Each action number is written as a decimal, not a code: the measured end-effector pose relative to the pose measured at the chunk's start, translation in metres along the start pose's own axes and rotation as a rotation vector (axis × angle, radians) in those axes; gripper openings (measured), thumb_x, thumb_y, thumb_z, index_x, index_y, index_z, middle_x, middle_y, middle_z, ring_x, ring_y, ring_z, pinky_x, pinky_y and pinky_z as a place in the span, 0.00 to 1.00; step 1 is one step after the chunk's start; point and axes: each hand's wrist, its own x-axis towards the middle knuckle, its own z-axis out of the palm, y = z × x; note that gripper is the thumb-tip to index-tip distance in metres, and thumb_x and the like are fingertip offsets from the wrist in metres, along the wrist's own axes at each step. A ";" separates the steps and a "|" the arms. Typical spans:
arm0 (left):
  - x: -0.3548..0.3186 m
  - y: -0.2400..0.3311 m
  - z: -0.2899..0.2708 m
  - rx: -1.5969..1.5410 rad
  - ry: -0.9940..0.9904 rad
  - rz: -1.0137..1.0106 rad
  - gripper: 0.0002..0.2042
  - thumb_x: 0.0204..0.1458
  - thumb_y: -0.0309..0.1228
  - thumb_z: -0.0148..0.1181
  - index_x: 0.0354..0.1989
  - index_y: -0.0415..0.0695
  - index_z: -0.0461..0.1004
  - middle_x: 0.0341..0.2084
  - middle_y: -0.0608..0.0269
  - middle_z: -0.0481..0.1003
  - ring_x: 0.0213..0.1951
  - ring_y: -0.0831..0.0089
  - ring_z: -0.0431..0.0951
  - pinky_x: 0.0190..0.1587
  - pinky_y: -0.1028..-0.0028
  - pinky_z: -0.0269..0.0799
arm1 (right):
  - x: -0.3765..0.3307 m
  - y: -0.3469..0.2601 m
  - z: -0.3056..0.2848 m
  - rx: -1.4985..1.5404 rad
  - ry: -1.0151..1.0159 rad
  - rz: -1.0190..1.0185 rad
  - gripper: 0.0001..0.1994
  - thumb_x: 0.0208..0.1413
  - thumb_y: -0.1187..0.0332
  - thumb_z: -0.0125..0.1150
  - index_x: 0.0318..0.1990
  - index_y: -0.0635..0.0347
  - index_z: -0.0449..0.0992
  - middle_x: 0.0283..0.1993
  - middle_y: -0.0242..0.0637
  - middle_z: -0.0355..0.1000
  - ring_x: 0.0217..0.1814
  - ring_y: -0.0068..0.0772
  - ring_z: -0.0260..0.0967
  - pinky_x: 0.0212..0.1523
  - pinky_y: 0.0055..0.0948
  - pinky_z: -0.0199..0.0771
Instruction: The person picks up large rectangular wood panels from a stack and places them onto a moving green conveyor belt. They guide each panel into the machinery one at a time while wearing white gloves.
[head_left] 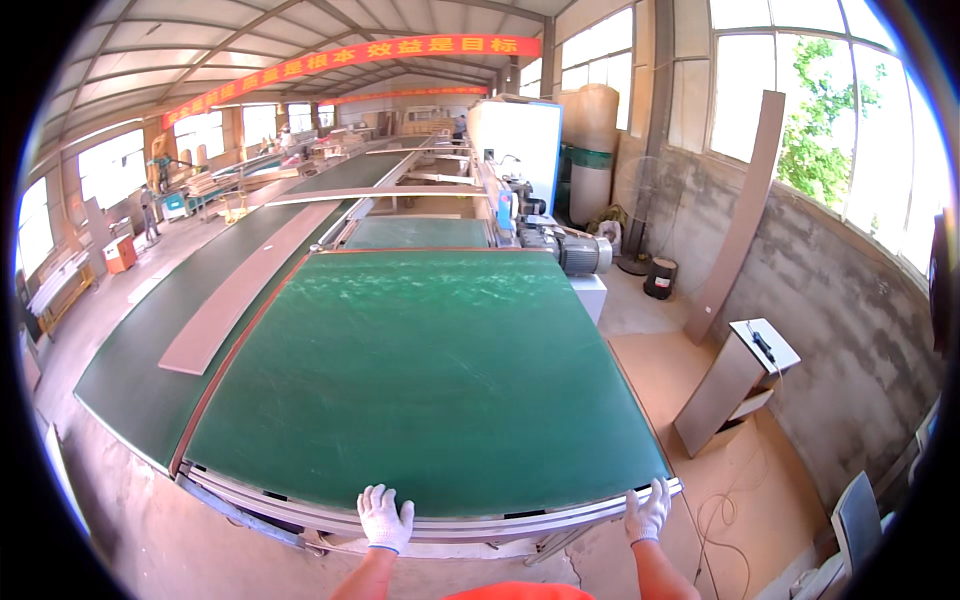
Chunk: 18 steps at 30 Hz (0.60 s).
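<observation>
Orange garment [520, 591] nearest; just beyond, green conveyor belt [420, 390] with white-gloved left hand [385, 520] on near edge, fingers slightly apart, and right hand [647, 513] at near right corner, thumb apart from fingers. Farther: long brown board [245, 290] left, electric motor [582, 253] far right.

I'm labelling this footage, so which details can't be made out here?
Palms of the left hand and right hand: head view, hidden by their gloved backs.
Most of the space under the green belt: head view, covered by the belt.
Dark object at the right rim: head view, cut off by the fisheye edge.
</observation>
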 end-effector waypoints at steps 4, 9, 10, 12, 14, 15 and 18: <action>-0.006 0.010 0.001 0.077 0.055 -0.132 0.25 0.55 0.43 0.72 0.54 0.37 0.81 0.60 0.45 0.75 0.69 0.40 0.69 0.76 0.38 0.58 | 0.057 0.001 0.023 -0.020 -0.108 -0.253 0.38 0.59 0.52 0.75 0.70 0.69 0.70 0.76 0.62 0.64 0.79 0.69 0.59 0.79 0.61 0.58; -0.011 0.002 -0.001 0.114 0.037 -0.189 0.26 0.55 0.43 0.72 0.56 0.36 0.80 0.63 0.43 0.73 0.71 0.39 0.67 0.78 0.38 0.55 | 0.071 0.008 0.044 0.041 -0.210 -0.288 0.38 0.58 0.50 0.75 0.68 0.69 0.72 0.75 0.62 0.66 0.78 0.68 0.60 0.78 0.61 0.58; -0.010 -0.005 -0.004 0.127 0.034 -0.189 0.27 0.55 0.43 0.71 0.57 0.36 0.80 0.64 0.43 0.73 0.71 0.39 0.66 0.78 0.38 0.55 | 0.072 0.008 0.047 0.040 -0.221 -0.279 0.37 0.58 0.50 0.75 0.67 0.68 0.73 0.74 0.62 0.66 0.78 0.68 0.60 0.78 0.61 0.58; -0.010 -0.024 -0.012 0.143 0.024 -0.213 0.26 0.56 0.43 0.70 0.58 0.36 0.79 0.64 0.43 0.73 0.71 0.39 0.67 0.79 0.39 0.55 | 0.072 0.010 0.049 0.035 -0.241 -0.257 0.37 0.58 0.49 0.75 0.66 0.68 0.74 0.74 0.62 0.66 0.78 0.67 0.60 0.78 0.61 0.58; -0.002 -0.051 -0.024 0.165 0.018 -0.233 0.26 0.57 0.42 0.70 0.57 0.35 0.79 0.63 0.42 0.73 0.71 0.39 0.67 0.78 0.40 0.55 | 0.074 0.010 0.051 0.029 -0.221 -0.242 0.37 0.56 0.49 0.76 0.65 0.68 0.75 0.73 0.61 0.67 0.77 0.67 0.61 0.78 0.61 0.58; 0.000 -0.063 -0.030 0.174 0.013 -0.223 0.26 0.58 0.42 0.69 0.57 0.34 0.79 0.63 0.42 0.74 0.70 0.39 0.68 0.78 0.40 0.56 | 0.073 0.011 0.051 0.014 -0.213 -0.233 0.36 0.56 0.49 0.76 0.65 0.68 0.75 0.73 0.60 0.67 0.77 0.67 0.61 0.78 0.61 0.58; 0.006 -0.106 -0.046 0.187 0.005 -0.255 0.26 0.58 0.43 0.69 0.58 0.34 0.79 0.63 0.42 0.73 0.70 0.38 0.67 0.78 0.41 0.56 | 0.066 0.006 0.051 -0.024 -0.197 -0.204 0.36 0.55 0.51 0.76 0.64 0.68 0.75 0.73 0.60 0.67 0.77 0.67 0.60 0.78 0.61 0.57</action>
